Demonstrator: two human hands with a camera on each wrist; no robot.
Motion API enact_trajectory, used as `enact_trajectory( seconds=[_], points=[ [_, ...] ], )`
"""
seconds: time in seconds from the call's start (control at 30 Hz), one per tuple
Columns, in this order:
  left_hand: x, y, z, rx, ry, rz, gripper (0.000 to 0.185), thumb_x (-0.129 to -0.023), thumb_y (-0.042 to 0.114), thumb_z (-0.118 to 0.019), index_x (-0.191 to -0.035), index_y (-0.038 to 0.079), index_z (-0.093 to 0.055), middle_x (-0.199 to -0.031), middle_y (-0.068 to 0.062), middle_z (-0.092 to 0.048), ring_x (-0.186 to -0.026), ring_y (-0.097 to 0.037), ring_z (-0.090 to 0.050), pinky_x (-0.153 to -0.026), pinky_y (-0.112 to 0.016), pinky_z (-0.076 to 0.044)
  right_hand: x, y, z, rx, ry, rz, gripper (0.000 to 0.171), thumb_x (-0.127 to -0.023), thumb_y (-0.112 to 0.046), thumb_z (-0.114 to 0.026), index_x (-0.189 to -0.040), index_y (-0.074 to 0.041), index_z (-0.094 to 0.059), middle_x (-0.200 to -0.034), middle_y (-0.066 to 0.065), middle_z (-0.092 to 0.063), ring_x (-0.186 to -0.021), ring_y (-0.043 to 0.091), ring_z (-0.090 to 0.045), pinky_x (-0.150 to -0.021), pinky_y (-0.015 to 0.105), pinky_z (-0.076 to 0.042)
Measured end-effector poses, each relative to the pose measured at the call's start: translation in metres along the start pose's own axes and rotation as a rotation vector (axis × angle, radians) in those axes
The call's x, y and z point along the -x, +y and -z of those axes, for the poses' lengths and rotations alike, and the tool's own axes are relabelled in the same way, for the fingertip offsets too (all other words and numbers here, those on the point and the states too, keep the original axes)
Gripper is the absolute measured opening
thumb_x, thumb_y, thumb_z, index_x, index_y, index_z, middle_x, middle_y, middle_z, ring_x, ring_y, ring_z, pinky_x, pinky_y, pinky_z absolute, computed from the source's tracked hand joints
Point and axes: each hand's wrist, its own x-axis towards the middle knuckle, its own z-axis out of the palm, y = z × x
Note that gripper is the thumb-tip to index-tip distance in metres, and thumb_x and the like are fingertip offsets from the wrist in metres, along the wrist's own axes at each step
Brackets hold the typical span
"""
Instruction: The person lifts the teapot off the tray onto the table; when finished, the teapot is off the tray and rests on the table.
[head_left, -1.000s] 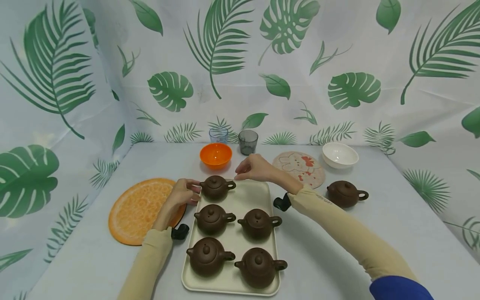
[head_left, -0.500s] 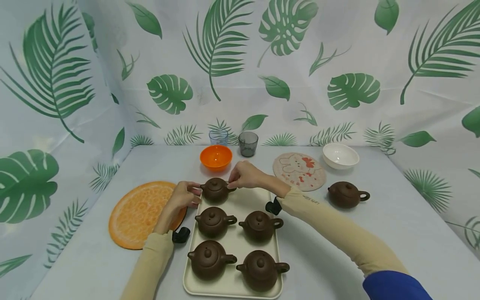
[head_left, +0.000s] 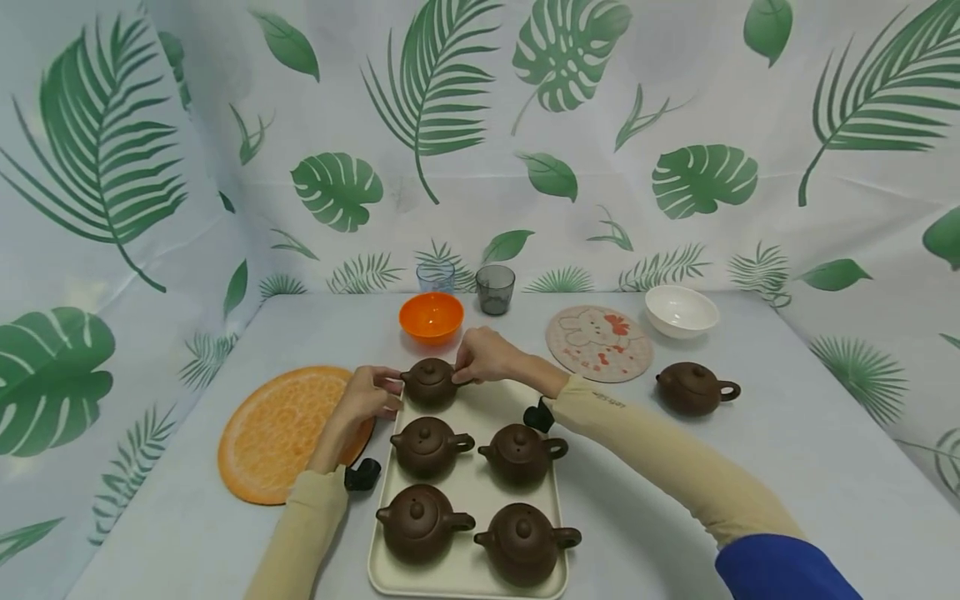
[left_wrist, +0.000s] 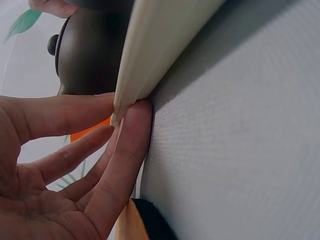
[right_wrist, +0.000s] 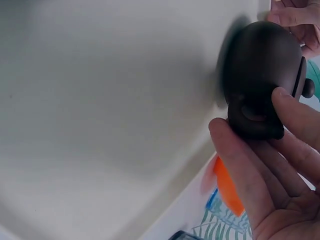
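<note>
teapot (head_left: 431,385) at the tray's (head_left: 491,407) far left corner: right grip (head_left: 486,354) pinching its handle (right_wrist: 249,130), left grip (head_left: 367,392) pinching the tray. to me the teapot looks rigid, breakable, probably fairly heavy; handle best for lifting, lid (head_left: 432,371) likely loose.

The held teapot (head_left: 429,383) is partly covered by the right grip (head_left: 483,354). Beyond this grip, the blue glass (head_left: 436,278) is partly hidden by the orange bowl (head_left: 431,318). Behind the grip, the lettering (head_left: 609,400) of the sleeve (head_left: 660,457) is too small to be read.
</note>
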Motion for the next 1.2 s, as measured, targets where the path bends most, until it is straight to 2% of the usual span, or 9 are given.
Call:
enact_trajectory(
  seconds=[0.17, 0.37, 0.53, 0.7, 0.87, 1.1, 1.2],
  points=[
    [0.002, -0.003, -0.001, 0.006, 0.009, 0.001, 0.048, -0.073, -0.015, -0.064, -0.121, -0.01, -0.058, -0.098, -0.021, -0.061, -0.068, -0.019, -0.062, -0.06, -0.033, -0.058, 0.001, -0.003, 0.0, 0.009, 0.0, 0.005, 0.009, -0.081, -0.011, -0.076, -0.077, -0.003, -0.078, -0.064, 0.003, -0.07, -0.053, 0.014, -0.066, -0.052, 0.019, -0.052],
    [0.006, -0.004, 0.0, 0.023, 0.002, -0.005, 0.048, -0.072, -0.015, -0.063, -0.12, -0.012, -0.058, -0.098, -0.023, -0.062, -0.068, -0.02, -0.063, -0.059, -0.033, -0.058, 0.005, -0.002, 0.004, 0.028, 0.001, 0.032, 0.009, -0.081, -0.011, -0.075, -0.081, -0.002, -0.078, -0.069, 0.005, -0.072, -0.056, 0.013, -0.068, -0.054, 0.019, -0.053],
    [0.007, -0.002, 0.0, 0.014, -0.002, -0.015, 0.049, -0.072, -0.015, -0.063, -0.121, -0.012, -0.057, -0.1, -0.025, -0.063, -0.07, -0.019, -0.063, -0.062, -0.033, -0.059, 0.018, 0.006, 0.022, -0.068, 0.016, 0.009, 0.01, -0.081, -0.007, -0.075, -0.084, 0.002, -0.077, -0.073, 0.01, -0.073, -0.059, 0.015, -0.069, -0.055, 0.022, -0.056],
    [0.005, -0.001, -0.001, -0.007, 0.005, -0.012, 0.048, -0.073, -0.015, -0.065, -0.12, -0.011, -0.058, -0.1, -0.025, -0.064, -0.071, -0.02, -0.064, -0.063, -0.034, -0.059, 0.042, 0.022, 0.045, -0.167, 0.048, 0.007, 0.011, -0.081, -0.002, -0.073, -0.087, 0.007, -0.075, -0.078, 0.016, -0.073, -0.064, 0.022, -0.071, -0.058, 0.026, -0.058],
    [0.005, -0.001, -0.001, -0.006, 0.003, -0.014, 0.048, -0.072, -0.015, -0.064, -0.12, -0.011, -0.058, -0.1, -0.025, -0.063, -0.071, -0.021, -0.064, -0.063, -0.035, -0.059, 0.075, 0.045, 0.062, -0.218, 0.076, -0.044, 0.012, -0.082, -0.001, -0.072, -0.09, 0.008, -0.074, -0.083, 0.019, -0.072, -0.068, 0.026, -0.072, -0.061, 0.029, -0.059],
    [0.005, 0.0, 0.0, -0.001, 0.008, -0.003, 0.049, -0.071, -0.015, -0.064, -0.119, -0.011, -0.059, -0.099, -0.024, -0.064, -0.071, -0.021, -0.064, -0.061, -0.034, -0.059, 0.117, 0.073, 0.072, -0.194, 0.097, -0.098, 0.011, -0.082, -0.001, -0.072, -0.089, 0.007, -0.075, -0.078, 0.015, -0.073, -0.068, 0.026, -0.071, -0.057, 0.027, -0.057],
    [0.004, 0.001, 0.001, -0.005, 0.008, 0.0, 0.049, -0.071, -0.015, -0.064, -0.12, -0.01, -0.059, -0.1, -0.024, -0.064, -0.071, -0.02, -0.063, -0.062, -0.033, -0.059, 0.13, 0.081, 0.073, -0.193, 0.112, -0.112, 0.011, -0.081, 0.0, -0.072, -0.088, 0.008, -0.074, -0.077, 0.015, -0.073, -0.067, 0.024, -0.071, -0.06, 0.032, -0.059]
  ],
)
